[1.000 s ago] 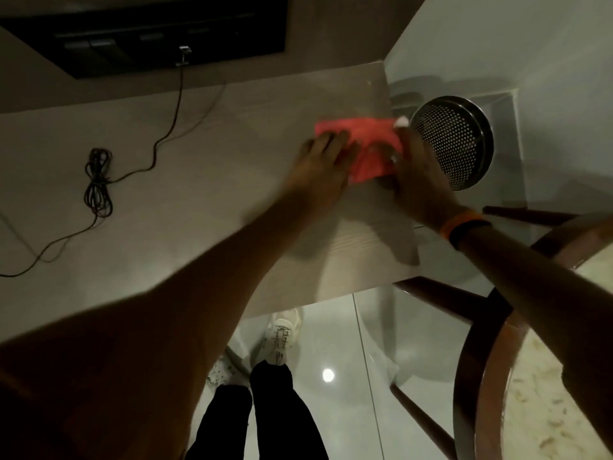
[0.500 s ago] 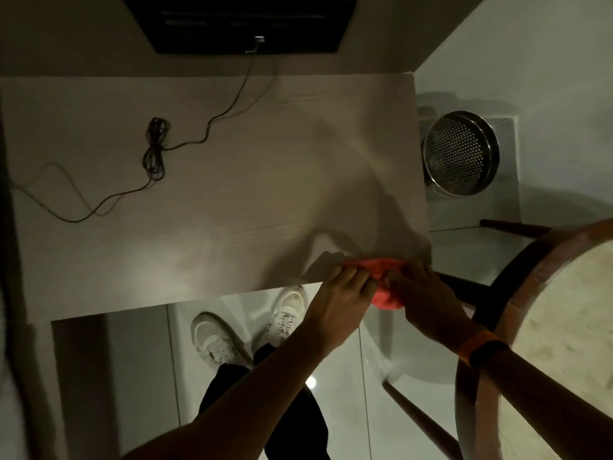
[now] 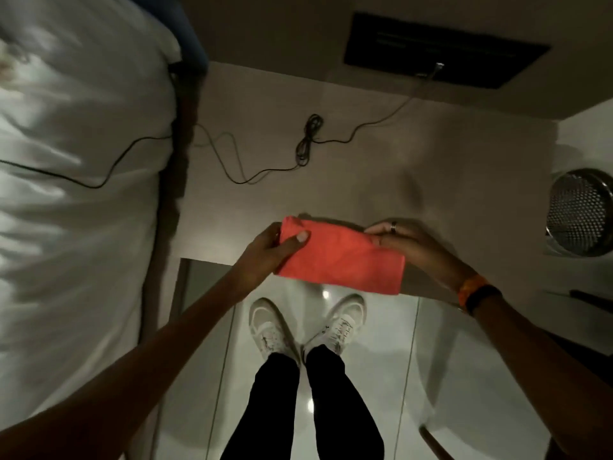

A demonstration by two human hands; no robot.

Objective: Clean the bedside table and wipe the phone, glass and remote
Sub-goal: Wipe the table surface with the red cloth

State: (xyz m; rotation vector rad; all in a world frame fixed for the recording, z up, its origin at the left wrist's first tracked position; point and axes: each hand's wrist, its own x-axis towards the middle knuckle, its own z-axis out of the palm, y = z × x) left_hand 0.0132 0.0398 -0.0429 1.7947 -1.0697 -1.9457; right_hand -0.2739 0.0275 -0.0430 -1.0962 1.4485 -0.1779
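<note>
A folded red cloth is stretched flat between both hands, above the front edge of the pale wooden bedside table. My left hand pinches its left end, thumb on top. My right hand, with a ring and an orange-and-black wristband, grips its right end. No phone, glass or remote is in view.
A black cable with a coiled bundle lies on the table and runs to a dark wall panel. A white bed fills the left. A perforated metal bin stands at the right. My white shoes are on glossy floor tiles.
The cloth was dragged from the table's far right corner to its front edge, then lifted and spread between both hands. The view has swung left, bringing the bed in.
</note>
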